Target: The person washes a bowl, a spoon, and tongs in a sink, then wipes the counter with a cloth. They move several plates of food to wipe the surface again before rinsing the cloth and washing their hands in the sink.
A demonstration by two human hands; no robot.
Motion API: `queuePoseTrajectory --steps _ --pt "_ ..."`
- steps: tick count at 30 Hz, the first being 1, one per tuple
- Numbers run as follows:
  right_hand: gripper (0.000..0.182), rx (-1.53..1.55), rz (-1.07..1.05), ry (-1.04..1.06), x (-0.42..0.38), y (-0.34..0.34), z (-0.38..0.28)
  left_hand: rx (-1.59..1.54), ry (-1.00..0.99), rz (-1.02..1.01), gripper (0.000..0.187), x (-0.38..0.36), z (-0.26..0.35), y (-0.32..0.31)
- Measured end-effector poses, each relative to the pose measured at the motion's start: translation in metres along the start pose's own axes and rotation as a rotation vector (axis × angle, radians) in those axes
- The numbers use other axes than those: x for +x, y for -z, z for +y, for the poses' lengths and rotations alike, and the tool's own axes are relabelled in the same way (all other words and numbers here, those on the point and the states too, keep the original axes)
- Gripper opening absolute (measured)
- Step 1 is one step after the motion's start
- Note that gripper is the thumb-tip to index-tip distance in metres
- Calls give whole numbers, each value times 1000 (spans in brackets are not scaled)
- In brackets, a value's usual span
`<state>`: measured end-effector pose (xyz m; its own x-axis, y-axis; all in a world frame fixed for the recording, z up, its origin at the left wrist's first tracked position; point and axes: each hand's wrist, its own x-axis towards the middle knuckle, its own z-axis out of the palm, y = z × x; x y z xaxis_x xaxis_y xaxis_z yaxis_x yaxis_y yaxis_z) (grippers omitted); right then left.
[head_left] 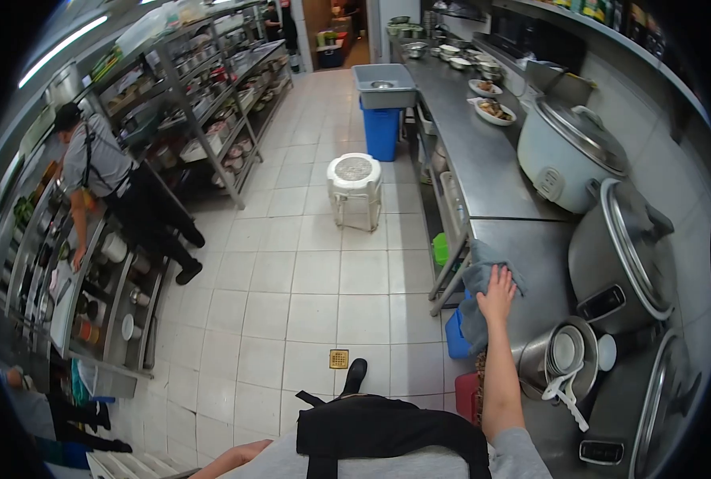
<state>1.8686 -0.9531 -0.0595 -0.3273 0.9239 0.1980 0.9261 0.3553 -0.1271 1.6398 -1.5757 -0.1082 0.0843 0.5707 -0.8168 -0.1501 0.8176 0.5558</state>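
Steel counter (541,254) lies under the right hand (497,295), its fingers loosely spread on 1 grey cloth (474,279) directly beneath them, partly overhanging, so even pressure from a flat palm should best prevent slipping.

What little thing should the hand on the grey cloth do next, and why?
I'd say the right hand might slide the grey cloth a little inward, because the fingers are spread on top of it and part of it hangs over the edge of the metal counter.
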Motion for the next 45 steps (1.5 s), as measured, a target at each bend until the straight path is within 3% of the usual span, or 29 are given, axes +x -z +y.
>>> queuePoseTrajectory --steps 2,5,12,23,29,37,45 --pt "81 34 12 47 -6 -3 3 110 -93 -36 52 7 13 7" --pt "80 26 21 70 -25 3 6 -49 6 -176 46 12 34 18" --pt "80 71 37 90 -62 15 21 41 83 -148 43 51 85 46" --pt "75 44 63 -80 -99 31 26 415 114 -125 40 159 216 88" --pt "64 3 83 -52 -115 36 24 638 105 -177 38 219 261 96" --pt "56 40 172 -76 -161 37 28 896 67 -262 35 287 287 81" --pt "56 38 149 -67 -181 42 33 983 33 -269 33 317 276 68"
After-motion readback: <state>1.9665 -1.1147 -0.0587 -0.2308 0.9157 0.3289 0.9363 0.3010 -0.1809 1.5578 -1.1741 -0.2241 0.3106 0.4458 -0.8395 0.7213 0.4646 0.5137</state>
